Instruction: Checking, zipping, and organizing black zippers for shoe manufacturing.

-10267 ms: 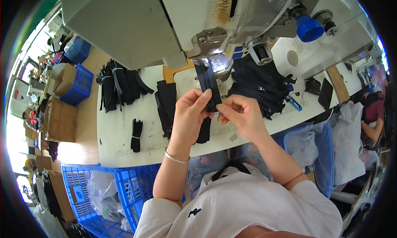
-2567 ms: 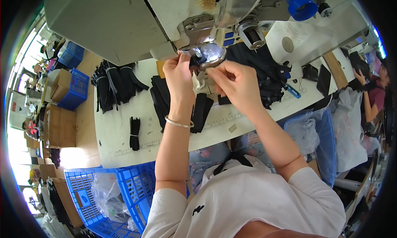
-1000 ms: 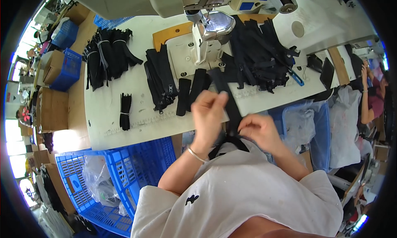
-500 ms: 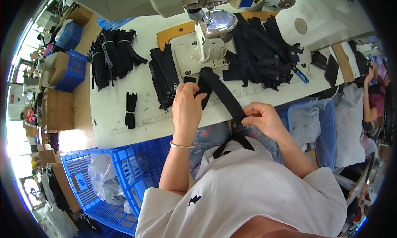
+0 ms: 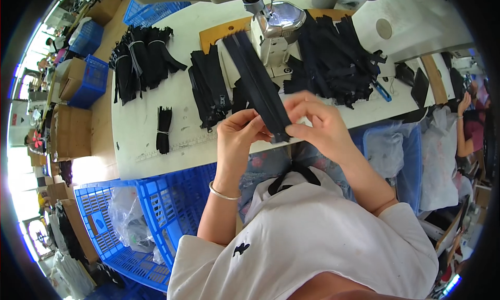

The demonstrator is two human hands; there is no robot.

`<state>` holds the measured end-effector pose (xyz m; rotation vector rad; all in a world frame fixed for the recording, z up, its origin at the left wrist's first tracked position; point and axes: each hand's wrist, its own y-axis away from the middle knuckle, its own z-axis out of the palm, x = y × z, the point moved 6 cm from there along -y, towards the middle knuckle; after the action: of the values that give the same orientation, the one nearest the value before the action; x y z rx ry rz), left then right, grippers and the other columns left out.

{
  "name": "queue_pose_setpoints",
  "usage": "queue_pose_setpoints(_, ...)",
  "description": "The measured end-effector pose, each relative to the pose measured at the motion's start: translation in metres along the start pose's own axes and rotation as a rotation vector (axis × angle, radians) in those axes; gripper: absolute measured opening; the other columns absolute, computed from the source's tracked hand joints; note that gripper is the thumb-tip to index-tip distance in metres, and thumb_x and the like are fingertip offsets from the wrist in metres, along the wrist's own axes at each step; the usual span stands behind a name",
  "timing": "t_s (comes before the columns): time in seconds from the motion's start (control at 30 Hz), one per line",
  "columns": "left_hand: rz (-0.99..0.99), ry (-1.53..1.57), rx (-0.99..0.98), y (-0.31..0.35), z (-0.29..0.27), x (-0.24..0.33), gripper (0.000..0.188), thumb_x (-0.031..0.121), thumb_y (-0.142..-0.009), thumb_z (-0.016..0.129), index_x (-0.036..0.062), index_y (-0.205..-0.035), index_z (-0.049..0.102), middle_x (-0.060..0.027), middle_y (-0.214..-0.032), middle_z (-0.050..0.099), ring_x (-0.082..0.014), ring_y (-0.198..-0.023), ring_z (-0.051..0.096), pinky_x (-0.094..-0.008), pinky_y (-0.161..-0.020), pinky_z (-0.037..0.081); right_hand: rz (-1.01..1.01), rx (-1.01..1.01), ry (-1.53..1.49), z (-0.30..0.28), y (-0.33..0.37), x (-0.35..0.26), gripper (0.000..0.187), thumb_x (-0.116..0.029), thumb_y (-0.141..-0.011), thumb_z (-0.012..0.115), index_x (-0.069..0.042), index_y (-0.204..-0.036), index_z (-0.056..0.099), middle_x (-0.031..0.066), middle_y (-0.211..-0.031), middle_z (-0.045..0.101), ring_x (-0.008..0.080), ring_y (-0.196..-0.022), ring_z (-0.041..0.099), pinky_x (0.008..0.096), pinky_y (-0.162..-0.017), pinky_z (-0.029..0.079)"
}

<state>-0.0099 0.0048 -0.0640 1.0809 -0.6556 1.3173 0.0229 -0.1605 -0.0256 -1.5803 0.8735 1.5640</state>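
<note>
A black zipper [image 5: 254, 78] slants up from my hands toward the bed of a sewing machine [image 5: 273, 32]. Both hands are at its near end. My left hand [image 5: 237, 136] is closed, thumb and fingers pinching its left edge. From the other side, my right hand [image 5: 320, 125] grips the end between thumb and fingers, slightly blurred. Under the zipper a short dark piece [image 5: 240, 94] shows in part. Left of the machine lies a stack of zippers [image 5: 209, 84] with metal pulls; on its right is a larger loose heap of zippers [image 5: 328, 63].
Tied bundles of zippers [image 5: 143, 60] and a small tied bundle [image 5: 164, 129] lie on the left of the white table [image 5: 140, 164]. A blue-handled tool [image 5: 383, 91] is beside the heap. A blue crate [image 5: 151, 206] with plastic bags stands below left; a blue bin [image 5: 409, 164] stands right.
The zipper has swung from slanting down to the right to slanting up to the left, its far end raised over the machine bed. My right hand has moved left, close to my left hand.
</note>
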Motion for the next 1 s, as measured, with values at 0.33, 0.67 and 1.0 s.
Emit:
queue_pose_setpoints(0.33,-0.014,-0.022,-0.057,0.003,0.006,0.001,0.02,0.008,-0.092,0.054,-0.009,-0.093,0.064,-0.0147,-0.08,0.066,-0.0174,-0.064,0.064,-0.03,-0.059,0.054,0.282,0.018,-0.179,0.005,-0.005,0.025,0.014,-0.013,-0.086,0.068,-0.001,-0.091,0.062,0.0,-0.077,0.062,0.0064,-0.063,0.059,0.0213,-0.054,0.048)
queue_pose_setpoints(0.67,-0.001,-0.215,-0.004,0.0,0.018,0.012,0.018,0.013,-0.086,0.069,-0.0029,-0.078,0.064,-0.0051,-0.067,0.064,-0.0076,-0.057,0.06,-0.0216,-0.049,0.05,0.276,0.034,-0.184,0.0,-0.005,0.017,0.017,-0.014,-0.087,0.068,0.002,-0.09,0.061,0.0046,-0.074,0.065,0.0095,-0.063,0.064,0.0213,-0.056,0.051)
queue_pose_setpoints(1.0,0.016,-0.26,0.054,0.0,0.016,0.011,0.021,0.013,-0.085,0.071,-0.0036,-0.074,0.063,-0.0034,-0.063,0.061,-0.0067,-0.052,0.055,-0.0223,-0.047,0.05,0.359,-0.11,-0.122,-0.001,-0.008,0.024,0.023,-0.019,-0.088,0.067,0.004,-0.086,0.069,0.0087,-0.07,0.068,0.0118,-0.06,0.066,0.0209,-0.055,0.051)
